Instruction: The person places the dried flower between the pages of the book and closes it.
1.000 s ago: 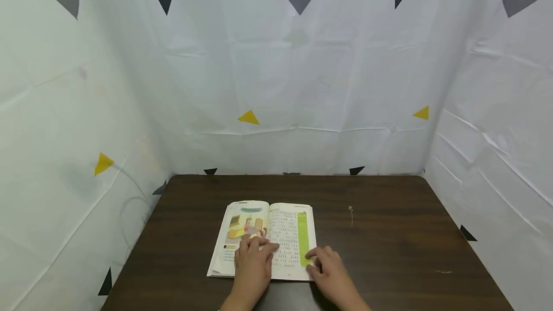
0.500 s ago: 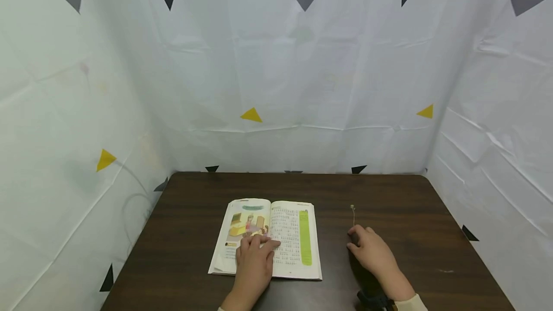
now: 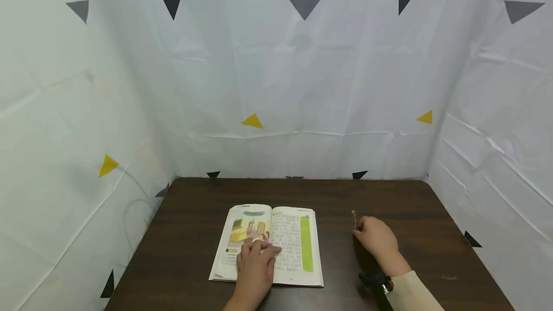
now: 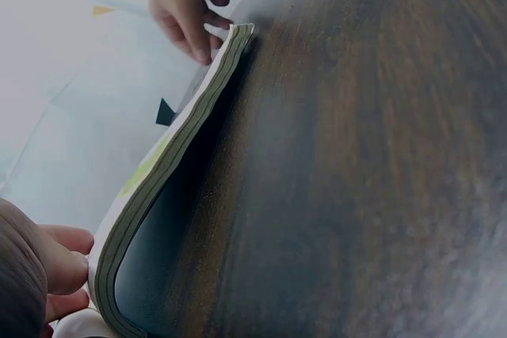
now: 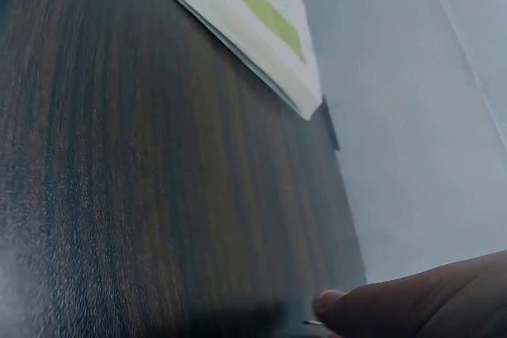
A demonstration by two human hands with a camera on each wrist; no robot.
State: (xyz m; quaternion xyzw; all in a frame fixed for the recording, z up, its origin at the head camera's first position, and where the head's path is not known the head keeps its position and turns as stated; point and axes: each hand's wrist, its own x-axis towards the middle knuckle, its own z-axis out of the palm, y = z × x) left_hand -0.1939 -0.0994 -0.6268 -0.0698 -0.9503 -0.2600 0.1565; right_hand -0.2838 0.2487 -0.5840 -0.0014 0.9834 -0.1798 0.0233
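An open book (image 3: pixel 285 277) with printed pages lies on the dark table; its left page carries a coloured picture and its right page a green strip. My left hand (image 3: pixel 255 272) rests across the lower middle of the book, fingers spread near the fold. In the left wrist view, part of that hand (image 4: pixel 47 267) touches the page beside the book's thick lower edge. Right of the book, my right hand (image 3: pixel 378 239) pinches the stem of a small dried flower (image 3: pixel 354 216), its head pointing away from me. In the right wrist view only a fingertip and the thin stem end (image 5: pixel 314 323) show.
The dark wooden table (image 3: pixel 410 205) reaches back to a white sheet (image 3: pixel 302 85) with black, grey and yellow triangles. The sheet also runs along both sides. A black strap with a device (image 3: pixel 376 281) sits on my right wrist.
My right hand has left the book's right edge, moved right and forward to the dried flower, and now pinches its stem. My left hand has stayed on the book.
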